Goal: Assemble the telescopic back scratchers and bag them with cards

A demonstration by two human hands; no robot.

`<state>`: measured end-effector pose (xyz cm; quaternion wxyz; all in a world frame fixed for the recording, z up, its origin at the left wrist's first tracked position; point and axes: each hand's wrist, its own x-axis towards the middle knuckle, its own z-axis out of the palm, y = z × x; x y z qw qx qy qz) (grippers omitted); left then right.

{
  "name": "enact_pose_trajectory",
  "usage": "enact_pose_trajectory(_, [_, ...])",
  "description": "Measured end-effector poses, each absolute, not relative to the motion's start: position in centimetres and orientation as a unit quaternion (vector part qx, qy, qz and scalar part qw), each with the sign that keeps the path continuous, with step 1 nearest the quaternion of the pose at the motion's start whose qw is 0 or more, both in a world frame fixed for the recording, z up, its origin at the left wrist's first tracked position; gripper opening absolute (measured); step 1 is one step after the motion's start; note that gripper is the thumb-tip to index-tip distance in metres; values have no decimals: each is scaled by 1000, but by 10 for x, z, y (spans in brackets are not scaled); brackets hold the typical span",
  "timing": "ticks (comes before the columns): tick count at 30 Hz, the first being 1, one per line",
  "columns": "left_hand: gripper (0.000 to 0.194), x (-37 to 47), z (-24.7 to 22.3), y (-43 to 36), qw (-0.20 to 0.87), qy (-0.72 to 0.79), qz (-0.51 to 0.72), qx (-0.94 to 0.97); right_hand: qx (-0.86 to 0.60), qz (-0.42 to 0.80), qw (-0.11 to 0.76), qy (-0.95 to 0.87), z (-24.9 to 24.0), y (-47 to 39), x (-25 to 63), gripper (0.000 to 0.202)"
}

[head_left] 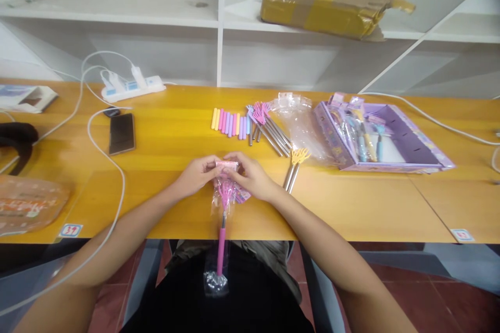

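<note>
Between my two hands is the top of a clear plastic bag with a pink printed header card (227,165). My left hand (200,173) pinches its left side and my right hand (250,174) its right side. Inside the bag lies a pink hand-shaped scratcher (221,250) with a metal rod and pink handle, pointing down over the table edge towards my lap. Another printed card (242,195) lies partly under my right hand. Two yellow-headed scratchers (300,157) rest right of that hand. Beyond, pink and purple scratcher heads with metal rods (273,132) lie beside a row of coloured handles (230,123).
A purple box (414,166) with bagged scratchers stands at the right, beside clear bags (300,125). At the left are a phone (122,133), a power strip (135,91), white cables and an orange pouch (31,203). A taped carton (320,8) sits on the shelf.
</note>
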<state>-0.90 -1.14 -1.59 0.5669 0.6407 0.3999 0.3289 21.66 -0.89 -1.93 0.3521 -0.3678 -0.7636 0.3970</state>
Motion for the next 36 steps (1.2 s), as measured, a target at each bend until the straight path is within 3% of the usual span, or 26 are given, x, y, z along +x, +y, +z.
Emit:
enact_pose_trajectory(19, [23, -12, -23, -6, 537, 417, 334, 653, -361, 459, 312, -750, -10, -6, 227, 36])
enact_pose_trajectory(36, [35, -8, -13, -9, 574, 409, 350, 617, -360, 481, 314, -735, -4, -5, 228, 32])
